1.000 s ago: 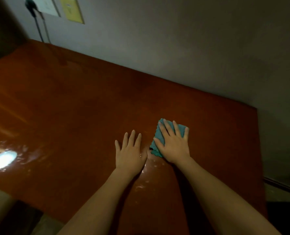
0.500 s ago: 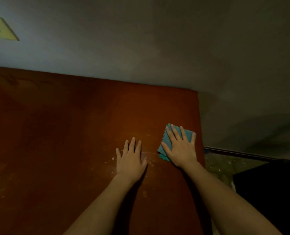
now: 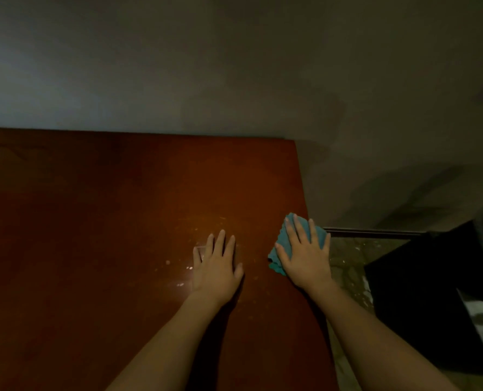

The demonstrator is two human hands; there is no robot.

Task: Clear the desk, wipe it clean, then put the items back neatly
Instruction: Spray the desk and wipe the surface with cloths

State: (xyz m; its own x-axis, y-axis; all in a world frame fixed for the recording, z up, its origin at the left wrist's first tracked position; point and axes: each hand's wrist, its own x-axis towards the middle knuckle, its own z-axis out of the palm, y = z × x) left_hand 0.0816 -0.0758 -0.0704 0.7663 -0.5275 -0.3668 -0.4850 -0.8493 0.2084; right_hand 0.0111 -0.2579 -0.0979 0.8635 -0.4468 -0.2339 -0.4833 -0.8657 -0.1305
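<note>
**Two hands on a red-brown desk, one pressing a teal cloth at its edge**

I look down at my own two bare forearms reaching forward over a glossy, red-brown wooden desk top (image 3: 99, 249) in dim light. My left hand (image 3: 216, 266) lies palm down on the bare wood, fingers straight and close together, holding nothing. Pale specks and smears dot the surface just beside it, to its left and ahead of its fingertips.

My right hand (image 3: 305, 258) rests flat on a small teal cleaning cloth (image 3: 277, 256), fingers stretched out and slightly spread — pressing it down rather than gripping it. The cloth sits at the desk's right edge, bunched under my palm, with its folds showing past my fingertips and beside my thumb. Part of it seems to reach over the edge, though I cannot tell for sure.

The two hands are apart, with bare wood between them.

Behind the desk rises a plain grey wall (image 3: 234, 66). To the right, beyond the desk's edge, there is a mottled, pale-flecked floor (image 3: 347, 258) and a large black shape (image 3: 432, 292) — too dark to make out.
</note>
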